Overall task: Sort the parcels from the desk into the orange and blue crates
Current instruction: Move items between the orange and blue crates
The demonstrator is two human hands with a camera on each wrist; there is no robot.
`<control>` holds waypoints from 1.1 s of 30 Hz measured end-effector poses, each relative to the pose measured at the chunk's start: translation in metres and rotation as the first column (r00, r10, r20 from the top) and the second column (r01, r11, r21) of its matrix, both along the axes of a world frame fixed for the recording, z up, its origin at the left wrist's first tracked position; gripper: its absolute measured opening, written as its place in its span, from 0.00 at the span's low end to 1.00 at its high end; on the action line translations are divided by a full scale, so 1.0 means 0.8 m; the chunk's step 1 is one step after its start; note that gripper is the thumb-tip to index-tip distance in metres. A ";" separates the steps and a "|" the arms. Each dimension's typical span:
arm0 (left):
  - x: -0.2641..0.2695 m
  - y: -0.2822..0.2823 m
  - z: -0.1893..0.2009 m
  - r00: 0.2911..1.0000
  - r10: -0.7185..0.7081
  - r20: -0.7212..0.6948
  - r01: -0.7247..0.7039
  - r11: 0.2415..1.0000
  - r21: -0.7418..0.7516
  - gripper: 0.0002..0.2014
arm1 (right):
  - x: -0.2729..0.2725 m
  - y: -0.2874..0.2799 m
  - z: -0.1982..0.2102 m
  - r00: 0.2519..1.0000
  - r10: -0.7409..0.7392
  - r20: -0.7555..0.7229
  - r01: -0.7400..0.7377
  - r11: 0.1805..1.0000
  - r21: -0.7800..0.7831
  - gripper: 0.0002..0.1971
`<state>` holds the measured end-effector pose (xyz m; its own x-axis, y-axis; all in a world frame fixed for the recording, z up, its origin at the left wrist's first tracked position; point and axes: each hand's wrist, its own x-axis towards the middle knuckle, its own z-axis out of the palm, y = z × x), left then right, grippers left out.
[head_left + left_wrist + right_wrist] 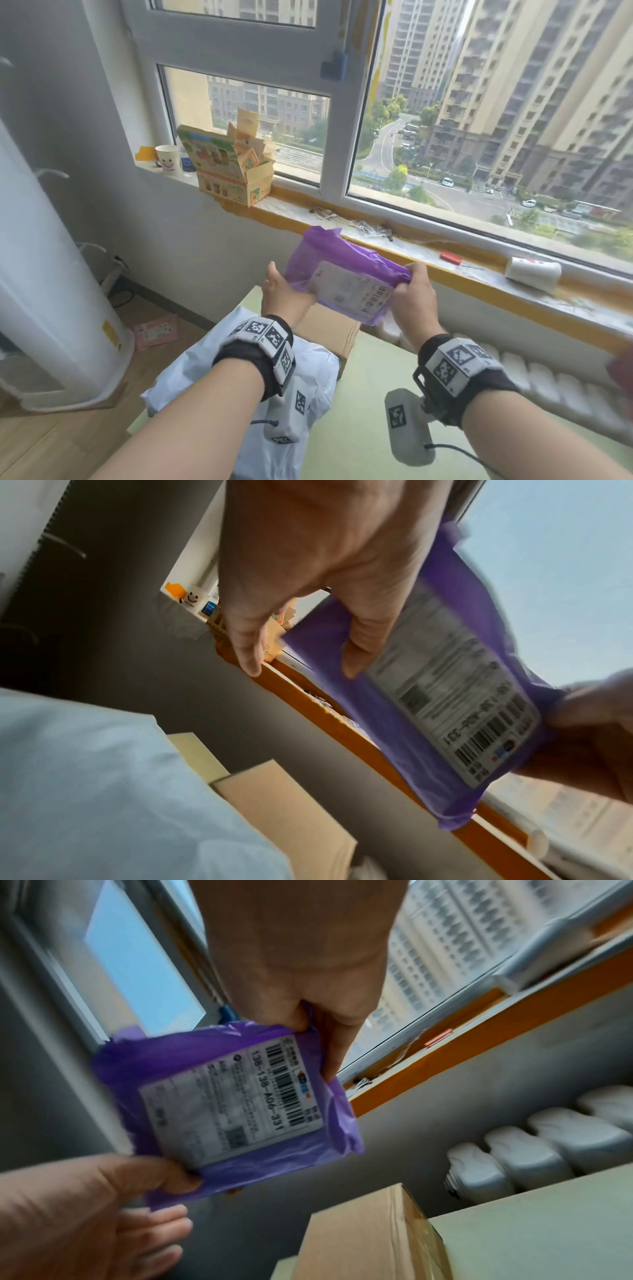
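Observation:
A purple plastic parcel with a white barcode label hangs in the air above the desk, label towards me. My left hand holds its lower left corner, thumb on the front and fingers underneath. My right hand pinches the right-hand corner beside the barcode. In the right wrist view the purple parcel shows its label upright, with my right hand above and my left hand below. On the pale green desk lie a brown cardboard box and a light blue bag parcel. No crate is in view.
The windowsill ahead carries an open toy carton, a paper cup, a white roll and small debris. A white radiator runs under it. A tall white appliance stands left, a pink packet on the floor.

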<state>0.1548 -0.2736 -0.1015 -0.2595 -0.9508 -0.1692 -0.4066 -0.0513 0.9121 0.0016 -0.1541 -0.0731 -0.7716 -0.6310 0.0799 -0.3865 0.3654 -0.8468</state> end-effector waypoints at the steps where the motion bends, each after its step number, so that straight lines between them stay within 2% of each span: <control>1: -0.007 0.000 -0.002 0.998 -0.015 -0.058 0.017 0.999 0.031 0.57 | -0.005 0.006 0.003 0.999 -0.010 0.038 0.011 1.000 -0.020 0.12; 4: -0.023 0.008 0.002 0.968 -0.061 -0.243 0.089 0.990 0.107 0.55 | -0.017 0.025 0.006 0.992 -0.037 0.120 0.041 0.999 -0.031 0.16; 9: -0.039 0.027 0.015 0.913 -0.100 -0.395 0.150 0.984 0.098 0.34 | -0.031 0.060 0.007 0.971 -0.100 0.218 0.107 0.994 -0.021 0.16; 12: -0.045 0.037 0.016 0.906 -0.114 -0.408 0.152 0.986 0.062 0.24 | -0.035 0.076 0.004 0.957 -0.126 0.262 0.124 0.992 0.024 0.15; 15: -0.049 0.048 0.020 0.913 -0.187 -0.363 0.190 0.981 -0.029 0.29 | -0.039 0.088 0.001 0.978 -0.170 0.118 0.151 0.976 0.160 0.26; 18: -0.049 0.061 0.028 0.937 -0.269 -0.221 0.237 0.958 -0.162 0.35 | -0.032 0.100 0.016 0.975 -0.121 -0.184 0.143 0.983 0.112 0.36; 20: -0.051 0.071 0.035 0.936 -0.332 -0.115 0.300 0.926 -0.231 0.33 | -0.024 0.104 0.034 0.904 0.007 -0.427 0.023 0.998 0.065 0.38; 22: -0.056 0.082 0.042 0.918 -0.396 -0.035 0.372 0.886 -0.278 0.27 | -0.011 0.104 0.053 0.796 0.214 -0.565 -0.126 0.973 0.192 0.40; 24: -0.064 0.095 0.050 0.892 -0.450 0.044 0.436 0.830 -0.349 0.23 | 0.003 0.098 0.066 0.700 0.393 -0.597 -0.170 0.903 0.395 0.42; 26: -0.070 0.111 0.059 0.865 -0.493 0.093 0.485 0.773 -0.409 0.19 | 0.016 0.096 0.069 0.673 0.425 -0.605 -0.121 0.870 0.477 0.39; 29: -0.077 0.130 0.061 0.827 -0.548 0.129 0.540 0.707 -0.456 0.16 | 0.022 0.108 0.063 0.734 0.324 -0.596 -0.043 0.899 0.435 0.31; 33: -0.084 0.147 0.055 0.793 -0.600 0.107 0.582 0.692 -0.427 0.20 | 0.015 0.139 0.061 0.786 0.264 -0.559 0.039 0.881 0.472 0.24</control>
